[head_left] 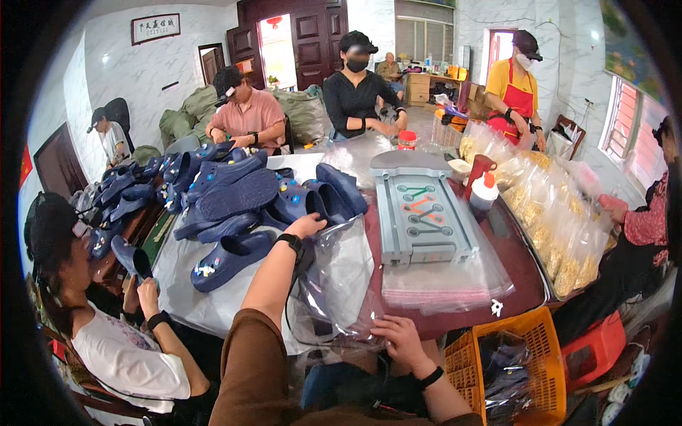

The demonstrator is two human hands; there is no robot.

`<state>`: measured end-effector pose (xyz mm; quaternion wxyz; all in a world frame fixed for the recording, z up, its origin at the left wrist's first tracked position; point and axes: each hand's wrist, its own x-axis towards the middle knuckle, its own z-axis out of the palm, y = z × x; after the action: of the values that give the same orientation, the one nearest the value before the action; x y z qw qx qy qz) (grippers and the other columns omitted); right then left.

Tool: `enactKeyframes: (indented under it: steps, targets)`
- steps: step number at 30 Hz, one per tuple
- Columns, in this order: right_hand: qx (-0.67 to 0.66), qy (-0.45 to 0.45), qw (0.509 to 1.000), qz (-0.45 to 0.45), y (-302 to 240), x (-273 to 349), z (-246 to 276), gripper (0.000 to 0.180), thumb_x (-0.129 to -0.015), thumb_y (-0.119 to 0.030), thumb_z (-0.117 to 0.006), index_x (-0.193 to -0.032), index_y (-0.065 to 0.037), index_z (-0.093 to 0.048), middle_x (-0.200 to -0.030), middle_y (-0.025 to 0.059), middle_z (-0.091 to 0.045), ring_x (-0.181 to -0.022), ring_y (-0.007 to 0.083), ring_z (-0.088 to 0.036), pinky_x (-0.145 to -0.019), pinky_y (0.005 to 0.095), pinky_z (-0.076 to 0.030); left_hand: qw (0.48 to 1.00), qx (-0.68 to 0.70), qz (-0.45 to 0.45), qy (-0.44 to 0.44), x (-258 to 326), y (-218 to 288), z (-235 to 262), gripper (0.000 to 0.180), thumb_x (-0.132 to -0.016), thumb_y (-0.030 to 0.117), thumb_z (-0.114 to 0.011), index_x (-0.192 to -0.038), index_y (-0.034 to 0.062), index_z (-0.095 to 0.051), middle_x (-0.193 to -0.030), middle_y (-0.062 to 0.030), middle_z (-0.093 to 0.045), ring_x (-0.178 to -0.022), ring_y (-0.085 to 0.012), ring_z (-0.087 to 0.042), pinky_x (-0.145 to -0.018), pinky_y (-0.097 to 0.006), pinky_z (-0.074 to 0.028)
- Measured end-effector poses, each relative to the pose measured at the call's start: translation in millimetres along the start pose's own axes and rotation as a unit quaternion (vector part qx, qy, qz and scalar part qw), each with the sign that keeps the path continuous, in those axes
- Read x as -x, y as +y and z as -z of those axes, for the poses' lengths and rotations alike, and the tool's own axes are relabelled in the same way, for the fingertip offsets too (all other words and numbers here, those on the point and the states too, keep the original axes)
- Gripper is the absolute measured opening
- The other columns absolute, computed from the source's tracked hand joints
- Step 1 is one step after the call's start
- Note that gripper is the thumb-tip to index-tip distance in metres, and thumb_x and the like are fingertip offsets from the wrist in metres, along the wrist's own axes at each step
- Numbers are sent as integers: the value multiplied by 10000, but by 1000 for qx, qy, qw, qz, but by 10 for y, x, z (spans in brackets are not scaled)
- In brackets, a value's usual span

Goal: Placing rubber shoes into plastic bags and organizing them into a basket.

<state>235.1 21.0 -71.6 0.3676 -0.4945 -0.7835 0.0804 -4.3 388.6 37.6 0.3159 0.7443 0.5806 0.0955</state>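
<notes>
Stretched out over the near side of a pile of navy foam clogs, my left hand (307,226) has its fingers curled at the edge of a navy clog (293,201) with small charms on it. A clear plastic bag (339,273) hangs in crinkled folds below my left wrist and along the table's near edge. My right hand (402,341) pinches the bag's near end between thumb and fingers. Closer to me, a single navy clog (231,261) with a white charm lies on white sheeting, left of my forearm.
A grey plastic step stool (419,206) lies on flat clear bags (444,287). Beside it stands a red-topped bottle (484,193). Bags of golden pieces (550,220) fill a tray at right. An orange basket (547,355) holds wrapped clogs. Several people work around the table.
</notes>
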Motion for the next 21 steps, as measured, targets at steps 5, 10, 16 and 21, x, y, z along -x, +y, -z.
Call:
enactKeyframes:
  steps: [5,10,16,21]
  targets:
    - [-7,-4,1000,13,-53,-44,-15,457,-763,-19,-641,-1183,-186,-708,-1344,-19,-648,-1292,253,-549,-1060,432,-401,998,-30,54,10,-186,-273,65,535,-958,430,-613,-1395,122,-615,-1278,-140,-700,-1087,-299,-700,-899,-366,-537]
    - [-6,-5,1000,7,-29,-72,16,457,-758,-13,-646,-1178,-180,-710,-1334,-13,-652,-1291,252,-548,-1058,431,-402,972,66,-15,224,-113,-332,-23,348,-882,283,-648,-1157,101,-757,-1123,-151,-746,-1068,-315,-706,-915,-379,-539]
    - [-13,6,1000,-1,-22,-66,-10,430,-758,-9,-649,-1148,-177,-716,-1334,-13,-653,-1281,256,-555,-1051,431,-402,872,466,-44,144,520,157,333,337,-978,55,-442,-1244,117,-639,-954,-15,-650,-689,-117,-580,-617,-262,-512]
    - [-32,22,999,-1,-18,-71,-41,360,-780,-31,-640,-1101,-170,-724,-1288,-6,-682,-1256,259,-576,-1041,427,-403,851,502,-142,64,1522,443,75,349,-936,11,-514,-1259,112,-600,-1048,-24,-597,-822,-112,-589,-721,-273,-540]
